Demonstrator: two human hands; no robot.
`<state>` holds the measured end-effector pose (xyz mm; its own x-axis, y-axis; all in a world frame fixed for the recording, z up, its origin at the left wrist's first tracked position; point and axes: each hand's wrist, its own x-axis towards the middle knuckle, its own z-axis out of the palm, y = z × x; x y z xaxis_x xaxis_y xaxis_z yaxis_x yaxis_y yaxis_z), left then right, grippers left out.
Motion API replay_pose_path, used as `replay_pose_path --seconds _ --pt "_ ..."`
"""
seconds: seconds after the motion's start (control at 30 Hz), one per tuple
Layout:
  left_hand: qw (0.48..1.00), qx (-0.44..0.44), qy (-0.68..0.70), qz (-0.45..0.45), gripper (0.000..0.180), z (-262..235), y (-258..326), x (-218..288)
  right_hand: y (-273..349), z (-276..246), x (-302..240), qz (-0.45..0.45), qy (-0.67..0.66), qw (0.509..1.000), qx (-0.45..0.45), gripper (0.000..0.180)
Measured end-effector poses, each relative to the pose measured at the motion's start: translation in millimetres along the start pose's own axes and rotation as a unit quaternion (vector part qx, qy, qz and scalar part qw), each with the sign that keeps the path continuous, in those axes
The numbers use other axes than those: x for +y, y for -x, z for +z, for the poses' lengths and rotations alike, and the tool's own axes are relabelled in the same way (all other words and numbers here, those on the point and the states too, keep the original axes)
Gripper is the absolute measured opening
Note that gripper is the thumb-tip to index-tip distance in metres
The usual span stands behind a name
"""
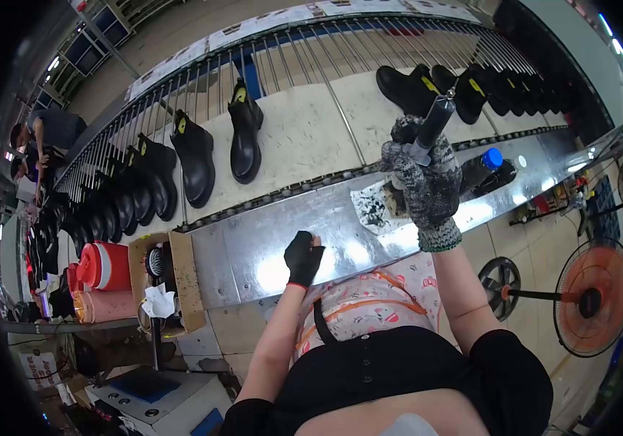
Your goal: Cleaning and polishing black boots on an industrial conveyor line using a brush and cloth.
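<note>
My right hand (428,178), in a speckled grey-and-black knitted glove, is raised above the metal bench (253,251) and closed around a dark cylindrical tool (436,120) with a thin metal tip pointing up and away. My left hand (304,258), in a black glove that leaves fingertips bare, is at the bench's near part with its fingers curled in and nothing visible in them. Beyond the bench, a black ankle boot (245,138) with a yellow patch inside lies on the pale conveyor (304,123), beside another black boot (195,163). A stained white sheet (371,211) lies below my right hand.
More black boots (155,174) line the conveyor at left and others (471,94) at right. A blue-capped dark bottle (491,160) stands right of my right hand. At left are a cardboard box (188,280) and a red jug (104,265); fans (593,298) stand at right.
</note>
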<state>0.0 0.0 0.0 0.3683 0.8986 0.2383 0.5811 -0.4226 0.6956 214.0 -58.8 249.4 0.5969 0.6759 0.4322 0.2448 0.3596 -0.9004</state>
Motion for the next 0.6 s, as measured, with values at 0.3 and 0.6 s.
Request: replay_pose_path --seconds 0.3,0.6 --pt "1.0 -0.013 0.015 -0.001 0.016 -1.6 -0.7 2.8 16.2 9.2 16.0 0.06 -0.221 0.973 -0.03 0.042" --pt "0.989 0.054 0.124 -0.059 0.015 4.5 -60.7 -44.2 15.7 -13.5 16.0 -0.023 -0.145 0.989 0.034 0.05"
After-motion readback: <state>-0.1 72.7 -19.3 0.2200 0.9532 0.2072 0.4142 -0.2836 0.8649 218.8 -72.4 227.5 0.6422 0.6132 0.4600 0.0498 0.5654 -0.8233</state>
